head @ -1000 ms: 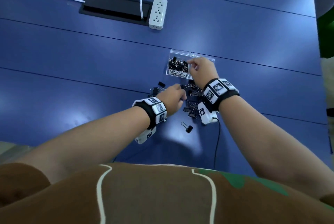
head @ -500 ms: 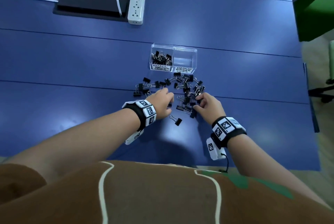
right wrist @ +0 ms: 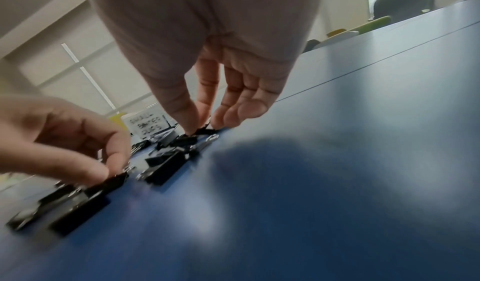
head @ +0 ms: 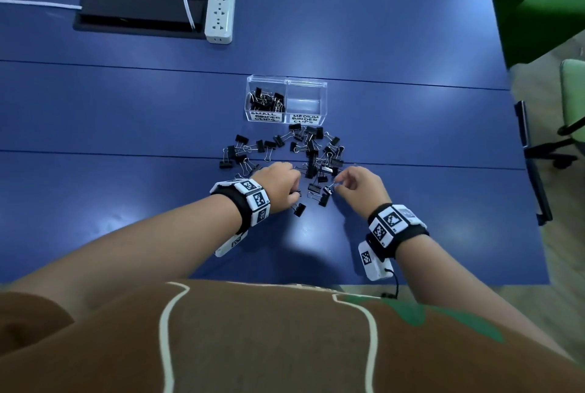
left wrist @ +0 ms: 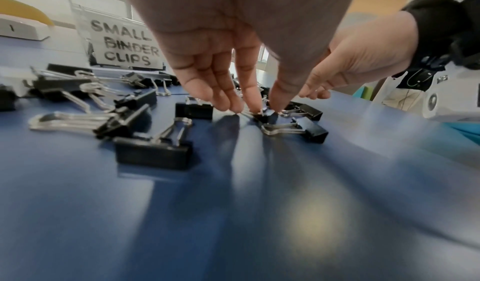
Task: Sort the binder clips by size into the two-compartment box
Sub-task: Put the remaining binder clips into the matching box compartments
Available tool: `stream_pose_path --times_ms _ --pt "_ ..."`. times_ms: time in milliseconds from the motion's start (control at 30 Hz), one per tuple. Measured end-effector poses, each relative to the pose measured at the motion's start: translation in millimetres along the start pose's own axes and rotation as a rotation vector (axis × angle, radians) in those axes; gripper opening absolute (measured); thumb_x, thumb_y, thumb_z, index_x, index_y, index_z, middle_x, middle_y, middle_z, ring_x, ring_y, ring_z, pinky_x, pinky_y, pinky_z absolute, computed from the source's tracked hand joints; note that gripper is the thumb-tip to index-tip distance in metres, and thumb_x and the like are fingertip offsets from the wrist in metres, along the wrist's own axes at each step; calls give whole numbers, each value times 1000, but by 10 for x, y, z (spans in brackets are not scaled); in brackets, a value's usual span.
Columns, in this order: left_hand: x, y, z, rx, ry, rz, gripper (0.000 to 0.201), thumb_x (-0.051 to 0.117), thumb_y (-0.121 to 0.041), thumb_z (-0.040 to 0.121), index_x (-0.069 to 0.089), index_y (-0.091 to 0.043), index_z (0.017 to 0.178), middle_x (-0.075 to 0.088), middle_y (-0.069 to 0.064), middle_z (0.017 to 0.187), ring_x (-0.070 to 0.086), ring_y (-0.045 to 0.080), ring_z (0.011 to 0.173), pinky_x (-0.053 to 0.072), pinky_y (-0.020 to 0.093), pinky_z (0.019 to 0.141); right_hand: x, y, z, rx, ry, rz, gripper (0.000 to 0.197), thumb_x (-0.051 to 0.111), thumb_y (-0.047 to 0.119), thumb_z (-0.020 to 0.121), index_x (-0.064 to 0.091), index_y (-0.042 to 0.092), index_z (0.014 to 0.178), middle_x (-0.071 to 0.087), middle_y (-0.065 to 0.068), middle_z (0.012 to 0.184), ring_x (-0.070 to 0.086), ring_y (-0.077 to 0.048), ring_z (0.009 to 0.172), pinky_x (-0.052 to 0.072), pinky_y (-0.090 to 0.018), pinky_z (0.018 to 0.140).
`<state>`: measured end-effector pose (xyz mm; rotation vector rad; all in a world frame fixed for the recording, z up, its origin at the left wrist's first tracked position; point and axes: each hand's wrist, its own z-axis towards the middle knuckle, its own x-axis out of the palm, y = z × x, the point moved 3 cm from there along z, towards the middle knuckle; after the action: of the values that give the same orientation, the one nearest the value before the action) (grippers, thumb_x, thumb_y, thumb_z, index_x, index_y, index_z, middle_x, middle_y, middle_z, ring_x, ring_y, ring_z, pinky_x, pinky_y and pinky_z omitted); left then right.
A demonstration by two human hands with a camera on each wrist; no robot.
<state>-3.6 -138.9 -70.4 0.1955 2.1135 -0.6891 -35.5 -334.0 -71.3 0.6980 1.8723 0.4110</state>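
Observation:
A clear two-compartment box [head: 286, 81] stands on the blue table. Its left half, labelled small binder clips [left wrist: 124, 45], holds several black clips [head: 265, 100]. The right half, labelled medium [head: 305, 119], looks empty. Black binder clips [head: 311, 152] lie scattered between the box and my hands. My left hand [head: 292, 191] reaches down at the pile's near edge, where thumb and forefinger pinch a small clip [left wrist: 265, 114]. My right hand [head: 337, 185] is close beside it, its thumb and forefinger pinching another clip [right wrist: 201, 132] that still touches the table.
A white power strip [head: 219, 14] and a black cable hatch [head: 136, 12] lie at the far left. The table's right edge [head: 519, 139] borders a green chair [head: 571, 98]. One loose clip [head: 299, 209] lies by my left wrist.
My right hand has drawn back from the box's small compartment to the near edge of the pile and now pinches a clip. My left hand stayed at the pile.

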Motion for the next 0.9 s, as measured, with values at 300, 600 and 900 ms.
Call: stream_pose_path --times_ms 300,600,900 --pt "-16 -223 155 -55 -165 -118 26 58 -24 90 50 -11 111 48 10 114 53 29 101 50 47 86 255 148 -89 -34 19 -99 17 62 22 86 65 8 95 48 -5 96 50 -21 82 43 -29 77" --pt "-39 -205 225 -163 -188 -229 17 55 -20 87 50 -8 99 48 13 107 55 33 85 51 46 80 256 130 -57 14 -28 24 3 64 13 80 65 11 81 51 -3 90 48 -16 79 42 -25 76" --pt "-178 21 -36 -175 -277 -286 13 43 -6 86 54 -6 93 60 11 98 54 29 89 48 40 79 164 7 20 34 -31 166 23 61 -2 73 61 18 84 51 -1 85 49 -16 72 39 -19 67"
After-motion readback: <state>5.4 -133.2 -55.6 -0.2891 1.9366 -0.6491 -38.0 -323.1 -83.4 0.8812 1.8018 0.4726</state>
